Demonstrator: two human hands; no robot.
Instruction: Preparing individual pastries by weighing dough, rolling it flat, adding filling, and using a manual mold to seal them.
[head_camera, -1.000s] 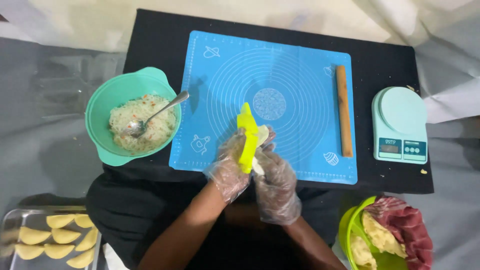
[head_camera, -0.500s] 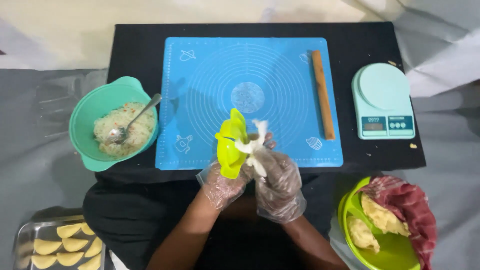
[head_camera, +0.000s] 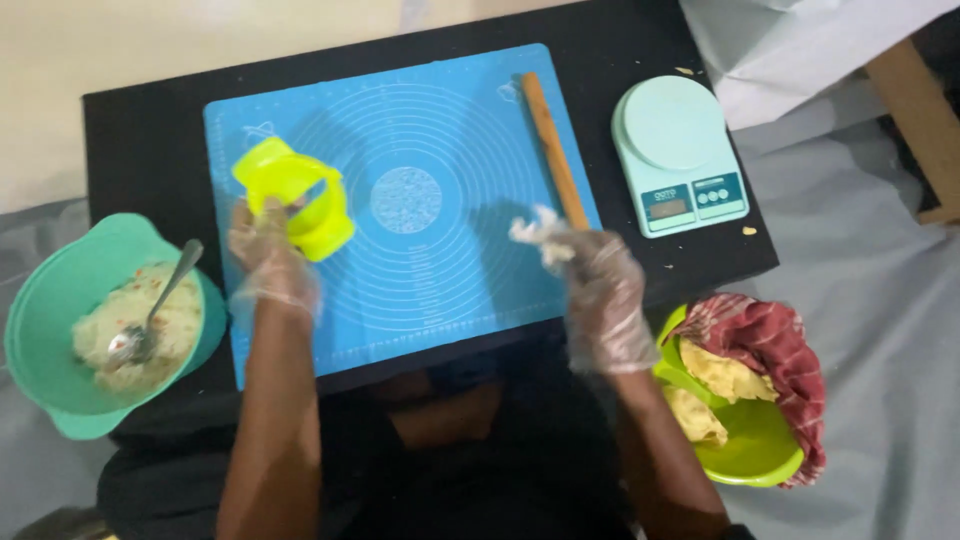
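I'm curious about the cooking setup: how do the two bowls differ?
The teal bowl sits at the left and holds a rice-like filling with a spoon in it. The green bowl sits at the right, holds dough lumps and is half covered by a red cloth. Both are plastic and beside the table.

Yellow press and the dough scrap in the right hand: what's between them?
Head view: only bare blue mat between yellow press and dough scrap.
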